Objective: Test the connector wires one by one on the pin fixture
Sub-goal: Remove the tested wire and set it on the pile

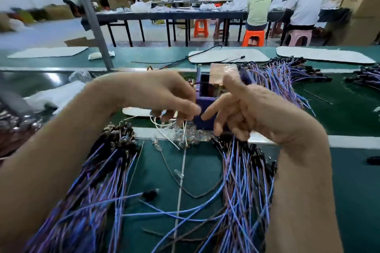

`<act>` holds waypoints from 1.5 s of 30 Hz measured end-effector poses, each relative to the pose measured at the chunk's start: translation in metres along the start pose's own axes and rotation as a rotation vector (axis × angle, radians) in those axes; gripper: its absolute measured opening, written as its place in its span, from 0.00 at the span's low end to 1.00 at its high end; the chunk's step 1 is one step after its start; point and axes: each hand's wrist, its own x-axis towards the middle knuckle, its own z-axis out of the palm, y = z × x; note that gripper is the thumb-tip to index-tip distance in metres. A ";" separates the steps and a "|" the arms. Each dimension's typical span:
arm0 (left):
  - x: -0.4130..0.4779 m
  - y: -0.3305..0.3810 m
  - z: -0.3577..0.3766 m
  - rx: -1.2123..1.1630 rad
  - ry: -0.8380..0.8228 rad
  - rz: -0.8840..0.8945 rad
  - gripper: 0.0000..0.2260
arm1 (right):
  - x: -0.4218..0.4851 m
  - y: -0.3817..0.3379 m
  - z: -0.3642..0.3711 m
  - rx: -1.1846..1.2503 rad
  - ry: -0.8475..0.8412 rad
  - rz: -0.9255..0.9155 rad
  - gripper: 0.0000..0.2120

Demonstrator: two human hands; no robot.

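Note:
A purple box-shaped pin fixture (204, 107) with a copper-coloured top plate stands on the green bench between my hands. My left hand (164, 94) hovers just left of it, fingers curled down and pinching a thin white wire (182, 170) that trails toward me. My right hand (246, 109) is at the fixture's front right corner, its fingers bent and spread over the black connector ends of a blue and purple wire bundle (242, 187). Whether the right hand holds a wire is hidden by its own fingers. A second bundle (96, 181) lies under my left forearm.
More wire bundles (287, 76) lie behind the fixture at the right. Small clear parts (185, 135) are heaped in front of it. A grey post (92, 18) rises at the back left. White pads (228, 55) lie on the far belt. Two people sit at a distant table.

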 end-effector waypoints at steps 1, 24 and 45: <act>-0.003 -0.013 0.007 0.231 -0.067 -0.091 0.15 | 0.003 -0.002 0.005 -0.049 0.012 0.017 0.32; -0.016 0.039 0.020 -0.414 0.744 0.722 0.06 | 0.039 -0.005 0.043 0.288 0.003 -0.051 0.15; 0.015 -0.005 0.108 0.238 0.172 0.316 0.15 | -0.012 -0.004 -0.020 0.633 0.573 -0.349 0.12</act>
